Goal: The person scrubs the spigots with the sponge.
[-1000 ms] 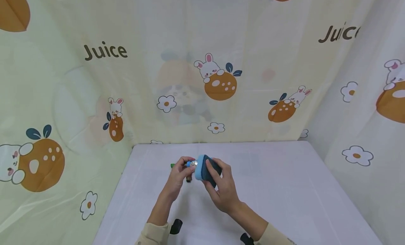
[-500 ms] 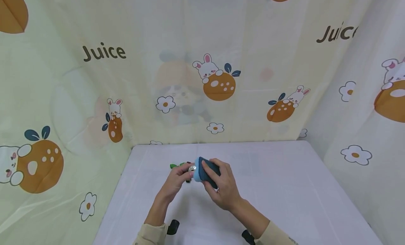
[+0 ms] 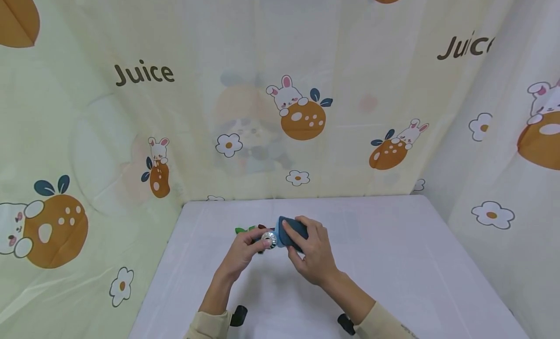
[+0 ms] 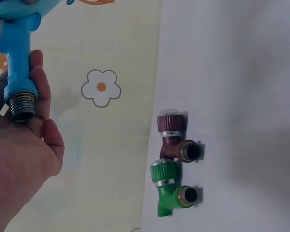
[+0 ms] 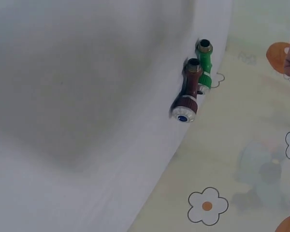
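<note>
Blue tap held in curled fingers of left hand, lengthwise out from palm with threaded end innermost, and sponge gripped by bent fingers of right hand just right of tap, apparently touching it.

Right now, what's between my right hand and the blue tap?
The sponge: the head view shows it between your right hand, which grips it, and the blue tap held in your left hand.
</note>
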### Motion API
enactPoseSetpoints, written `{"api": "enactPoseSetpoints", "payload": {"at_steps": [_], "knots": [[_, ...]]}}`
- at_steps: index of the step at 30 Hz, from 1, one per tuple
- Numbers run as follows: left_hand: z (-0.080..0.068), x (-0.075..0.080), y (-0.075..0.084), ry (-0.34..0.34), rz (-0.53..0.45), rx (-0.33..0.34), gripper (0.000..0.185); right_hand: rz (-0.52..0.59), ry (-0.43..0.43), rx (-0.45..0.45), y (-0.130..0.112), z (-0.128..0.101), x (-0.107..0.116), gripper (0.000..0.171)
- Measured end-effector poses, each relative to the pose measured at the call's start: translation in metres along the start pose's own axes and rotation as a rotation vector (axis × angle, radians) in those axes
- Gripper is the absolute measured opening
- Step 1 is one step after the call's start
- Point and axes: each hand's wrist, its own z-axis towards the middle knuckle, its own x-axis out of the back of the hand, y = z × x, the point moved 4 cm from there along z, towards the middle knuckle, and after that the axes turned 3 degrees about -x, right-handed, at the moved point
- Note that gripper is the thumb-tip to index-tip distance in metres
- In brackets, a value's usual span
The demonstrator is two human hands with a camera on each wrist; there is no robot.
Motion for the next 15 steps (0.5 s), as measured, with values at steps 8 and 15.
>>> {"api": "enactPoseSetpoints", "payload": {"at_steps": [8, 15], "knots": [[-0.001, -0.002, -0.001, -0.007, 0.027, 0.027, 0.038, -0.092, -0.046, -0.005, 0.01, 0.0, -0.002, 0.058], [-0.001, -0.002, 0.002, -0.011, 0.017, 0.026, 0.04, 0.042, -0.007, -0.146, 0.02, 0.002, -0.001, 0.055]]}}
